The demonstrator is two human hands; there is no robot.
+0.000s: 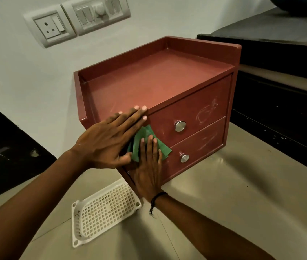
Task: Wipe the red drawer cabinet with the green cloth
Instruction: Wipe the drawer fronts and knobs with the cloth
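The red cabinet (160, 102) stands on the tiled floor (223, 203). At its front left corner, the right hand (148, 166) presses the green cloth (145, 143) flat-fingered against the drawer fronts; the left hand (107, 141) lies flat, fingers extended, on its top edge. A white tray (102, 211) lies below.

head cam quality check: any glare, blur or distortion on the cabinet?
Head view: wide-angle bowing bends the wall switch plates; dim, warm light; specular glints on both drawer knobs; soft sheen on the floor; red drawer cabinet and both hands sharp, no motion blur; left dark area underexposed.
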